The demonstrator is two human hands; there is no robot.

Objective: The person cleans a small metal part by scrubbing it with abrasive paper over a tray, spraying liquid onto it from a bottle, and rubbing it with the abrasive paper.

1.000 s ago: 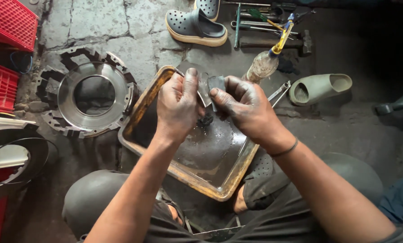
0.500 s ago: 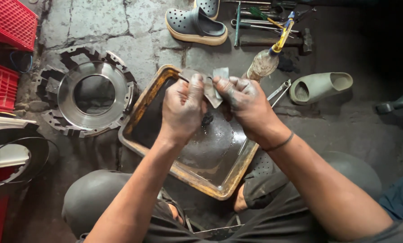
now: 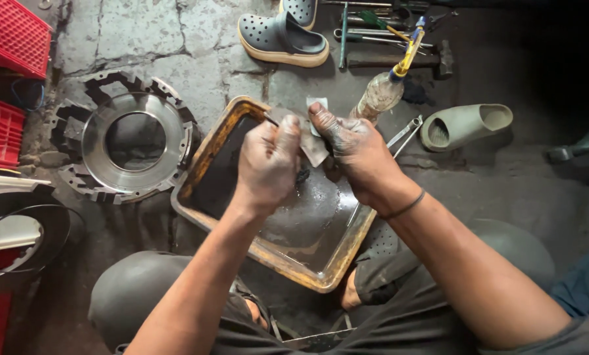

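My left hand (image 3: 268, 164) and my right hand (image 3: 350, 148) are together above a rusty metal tray (image 3: 202, 154) holding dark oily liquid. Both hands are greasy. Between them they grip a small grey piece of abrasive paper or cloth (image 3: 315, 146) wrapped around a small dark part that is mostly hidden by the fingers. My left fist closes over one end, my right fingers pinch the other side. My knees frame the tray from below.
A round metal clutch-like plate (image 3: 133, 141) lies left of the tray. Red crates (image 3: 8, 33) stand at the left edge. A plastic bottle (image 3: 380, 92), a wrench (image 3: 405, 131), tools, a hammer (image 3: 399, 59) and sandals (image 3: 281, 39) lie beyond the tray on the concrete floor.
Both hands have stayed over the tray, shifting slightly while working the paper around the small part; the paper now shows more between the fingers.
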